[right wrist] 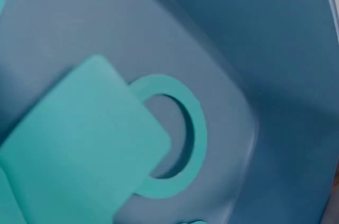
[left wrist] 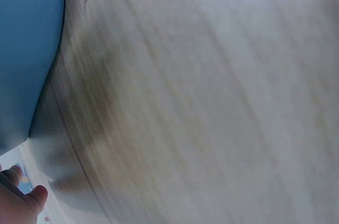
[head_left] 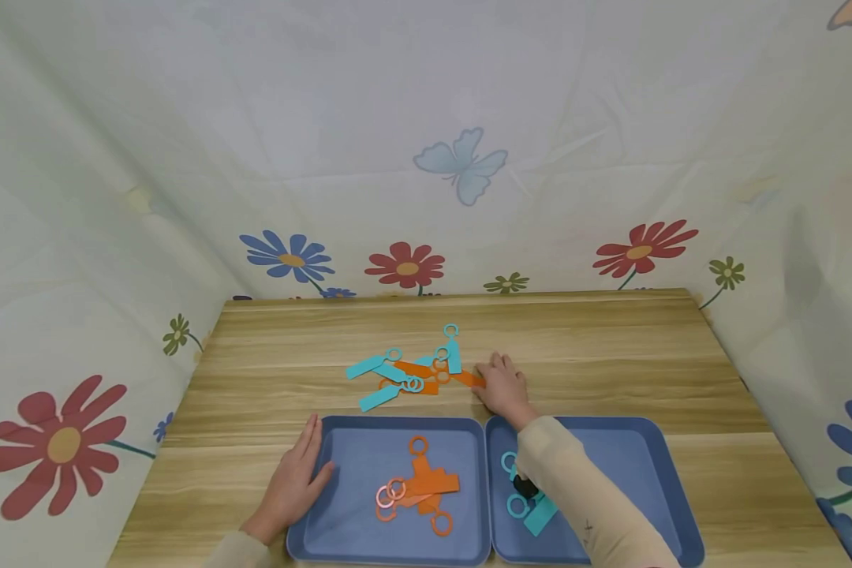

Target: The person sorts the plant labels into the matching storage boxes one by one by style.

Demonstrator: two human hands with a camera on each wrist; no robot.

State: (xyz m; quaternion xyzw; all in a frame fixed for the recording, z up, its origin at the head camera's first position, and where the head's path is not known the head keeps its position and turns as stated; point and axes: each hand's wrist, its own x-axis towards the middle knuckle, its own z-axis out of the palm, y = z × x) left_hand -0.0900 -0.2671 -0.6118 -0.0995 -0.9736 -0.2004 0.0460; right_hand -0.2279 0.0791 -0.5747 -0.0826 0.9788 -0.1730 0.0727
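Note:
On the table lies a loose pile of turquoise tags and orange tags, each a flat strip with an open ring at one end. At the pile's right edge my right hand pinches the end of an orange tag. My left hand rests with straight fingers along the left rim of the left blue tray; its fingertips show at the bottom left of the left wrist view. Several orange tags lie in that tray. Under my right forearm, turquoise tags lie in the right blue tray.
The two trays stand side by side at the near edge of the wood-grain table. A white curtain printed with flowers and butterflies closes off the back and both sides. A black wrist camera sits below my right sleeve.

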